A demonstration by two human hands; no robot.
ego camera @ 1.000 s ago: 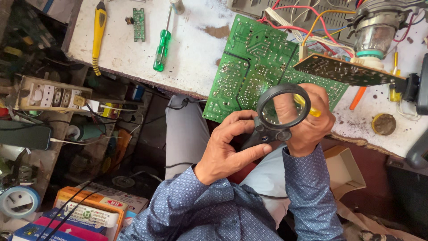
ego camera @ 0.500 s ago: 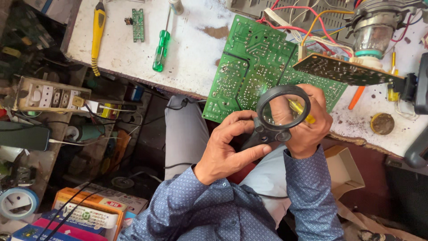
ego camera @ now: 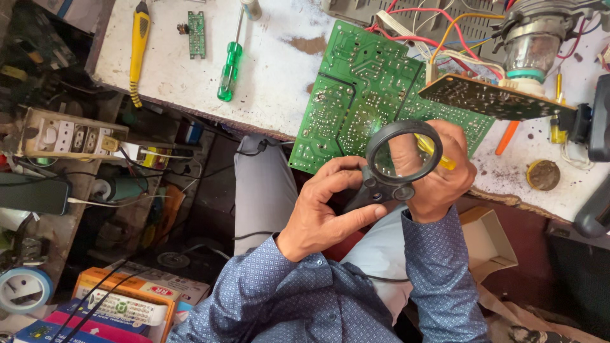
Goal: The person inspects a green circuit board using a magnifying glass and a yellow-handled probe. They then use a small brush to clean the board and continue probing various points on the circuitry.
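The left hand [ego camera: 324, 209] pinches the black magnifying glass [ego camera: 402, 154] at its stubby handle, thumb and forefinger clamped around the joint just under the round lens. The right hand [ego camera: 438, 174] sits behind and beside the lens, fingers curled shut around a slim yellow tool [ego camera: 435, 152]; seen partly through the glass, it may be a probe or small screwdriver, I can't tell which. The lens hovers over the near corner of a big green circuit board [ego camera: 362, 95], which lies tilted at the edge of the scuffed white workbench [ego camera: 279, 70]. A smaller dark board [ego camera: 495, 98] overhangs the green one's right side, with coloured wires [ego camera: 445, 32] looping behind. Further left on the bench lie a green-handled screwdriver [ego camera: 229, 67], a tiny green board [ego camera: 196, 33] and a yellow-handled tool [ego camera: 138, 51].
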